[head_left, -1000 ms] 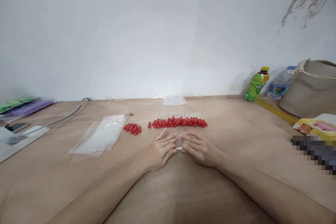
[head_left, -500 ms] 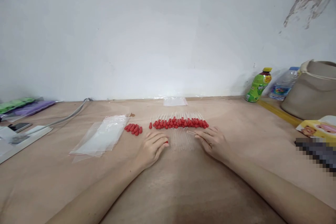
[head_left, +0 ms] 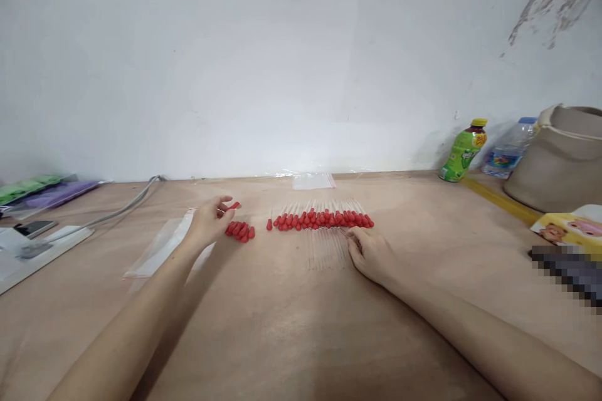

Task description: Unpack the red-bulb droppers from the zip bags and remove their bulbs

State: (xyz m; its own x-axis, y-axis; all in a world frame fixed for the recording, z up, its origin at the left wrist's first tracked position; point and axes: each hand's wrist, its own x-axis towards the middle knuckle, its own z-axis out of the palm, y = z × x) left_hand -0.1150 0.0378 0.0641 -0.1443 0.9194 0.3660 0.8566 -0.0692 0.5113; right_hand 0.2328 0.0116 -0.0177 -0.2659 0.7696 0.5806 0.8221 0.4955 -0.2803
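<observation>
My left hand (head_left: 211, 220) is raised at the left, thumb and fingers closed round a red rubber bulb (head_left: 233, 206). Just below it lies a small pile of red bulbs (head_left: 242, 231). At the right, my right hand (head_left: 371, 254) rests with its fingertips pinched at the upper end of a thin clear tube (head_left: 343, 232), partly hidden by the fingers. Beside those fingertips several loose clear tubes (head_left: 324, 250) lie side by side. Behind them runs a row of droppers (head_left: 324, 219), red bulbs toward me and clear stems pointing to the wall.
Clear plastic bags (head_left: 160, 254) lie under and beside my left forearm, and another small bag (head_left: 313, 181) lies by the wall. A grey cable (head_left: 126, 207) crosses the left side. At the right stand a green bottle (head_left: 463, 151), a water bottle (head_left: 508, 150) and a beige bucket (head_left: 555, 163).
My left hand has moved left from beside the loose tubes to above the bulb pile. My right hand has shifted slightly left, with its fingertips closer to the tubes.
</observation>
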